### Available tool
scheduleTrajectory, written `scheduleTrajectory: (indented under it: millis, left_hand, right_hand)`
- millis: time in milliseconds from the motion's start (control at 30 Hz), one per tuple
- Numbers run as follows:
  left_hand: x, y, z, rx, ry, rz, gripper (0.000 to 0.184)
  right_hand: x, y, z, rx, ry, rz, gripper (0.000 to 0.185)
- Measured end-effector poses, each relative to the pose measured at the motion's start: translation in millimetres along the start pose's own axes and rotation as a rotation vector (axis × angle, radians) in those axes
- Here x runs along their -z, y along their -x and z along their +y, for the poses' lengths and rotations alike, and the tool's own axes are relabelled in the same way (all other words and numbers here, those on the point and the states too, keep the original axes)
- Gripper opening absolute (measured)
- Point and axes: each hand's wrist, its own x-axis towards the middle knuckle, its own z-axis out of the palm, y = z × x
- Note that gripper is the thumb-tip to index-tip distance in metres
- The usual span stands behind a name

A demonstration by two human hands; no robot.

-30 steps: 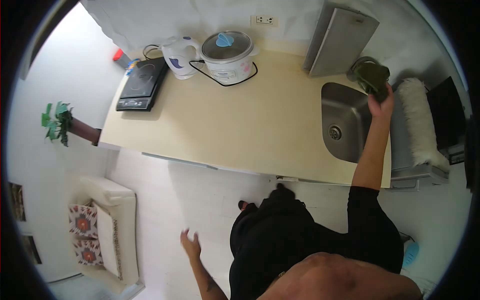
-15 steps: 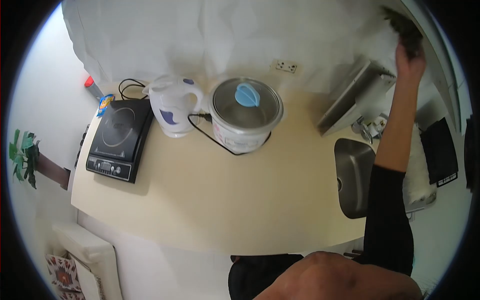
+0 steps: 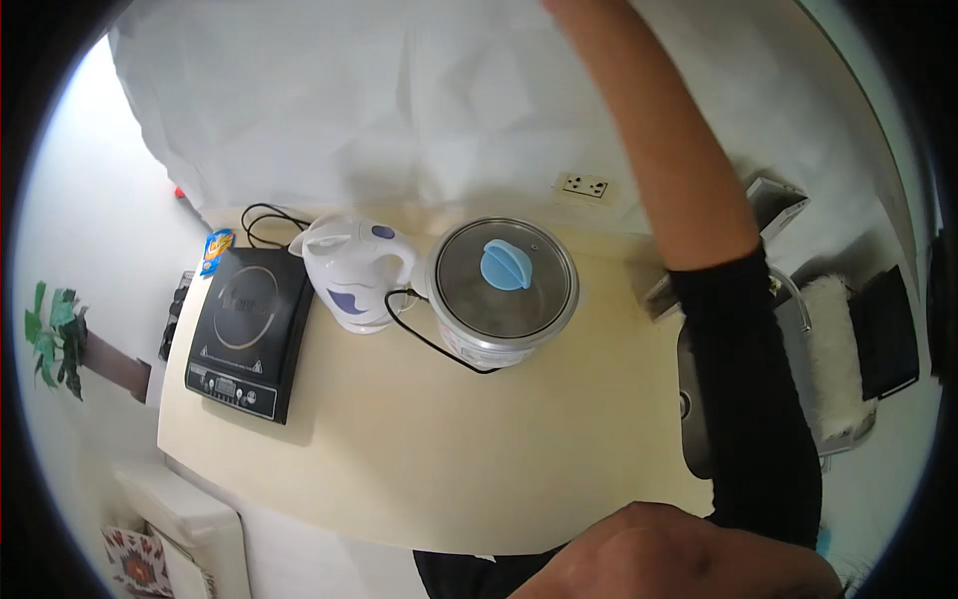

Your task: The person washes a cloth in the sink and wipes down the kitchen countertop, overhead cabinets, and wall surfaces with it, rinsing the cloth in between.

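My right arm reaches up across the right side to the top edge of the head view. Only the base of my right hand [image 3: 567, 8] shows there; its fingers and anything in them are cut off. My left hand is out of sight. Below the raised arm stands a rice cooker [image 3: 484, 349], its glass lid [image 3: 465, 265] in place with a light-blue knob [image 3: 506, 265]. Left of it is a white electric kettle [image 3: 349, 270] with purple patches. Farther left lies a black induction cooktop [image 3: 249, 329].
A cream counter [image 3: 449, 449] carries the appliances. Behind it hangs white wall covering with an outlet [image 3: 585, 187]. The sink [image 3: 696, 439] is partly behind my sleeve. A blue packet [image 3: 217, 250] lies by the cooktop; a cord [image 3: 424, 334] loops beside the cooker.
My right arm has swung left and up, carrying the hand nearly out of view. The dark, blurred, leafy-looking thing it held is out of sight. The counter now appears lower in the view.
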Motion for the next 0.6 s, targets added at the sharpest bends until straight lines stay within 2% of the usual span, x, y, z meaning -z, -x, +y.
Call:
scheduleTrajectory:
  millis: [100, 133, 200, 233, 267, 300, 333, 400, 433, 500, 567, 600]
  left_hand:
    - [27, -34, 22, 0.018, 0.056, 0.030, 0.043]
    - [36, -43, 28, 0.022, 0.068, 0.034, 0.042]
    - [54, -56, 38, 0.032, 0.083, 0.050, 0.041]
    - [62, -59, 41, 0.036, 0.091, 0.055, 0.040]
    - [69, -62, 43, 0.039, 0.094, 0.060, 0.040]
    - [73, -64, 47, 0.041, 0.103, 0.061, 0.039]
    - [78, -67, 49, 0.046, 0.107, 0.061, 0.039]
    - [85, -73, 50, 0.060, 0.105, 0.041, 0.038]
    - [87, -74, 50, 0.070, 0.096, 0.022, 0.038]
    - [86, -77, 50, 0.086, 0.084, -0.018, 0.037]
    - [80, -77, 48, 0.111, 0.064, -0.069, 0.034]
    - [76, -81, 46, 0.081, 0.100, -0.125, 0.035]
  right_hand:
    - [82, -11, -65, 0.050, 0.169, 0.007, 0.024]
    - [98, -19, -66, 0.188, 0.148, 0.121, 0.021]
    - [105, -40, -36, 0.176, 0.108, 0.091, 0.022]
    - [98, -44, -22, 0.152, 0.058, 0.053, 0.023]
    - [5, 14, -47, -0.125, 0.297, 0.286, 0.024]
    - [24, -21, 16, 0.109, 0.205, 0.061, 0.026]
    - [-2, -19, 44, 0.219, 0.521, 0.012, 0.031]
    - [-89, 50, 6, 0.195, 0.048, 0.166, 0.035]
    - [-69, 42, 1, 0.204, 0.079, 0.167, 0.035]
    - [-1, 20, -23, 0.165, 0.927, -0.109, 0.032]
    - [63, 18, -80, -0.086, 0.223, 0.058, 0.028]
    - [88, 14, -108, -0.026, 0.185, 0.055, 0.027]
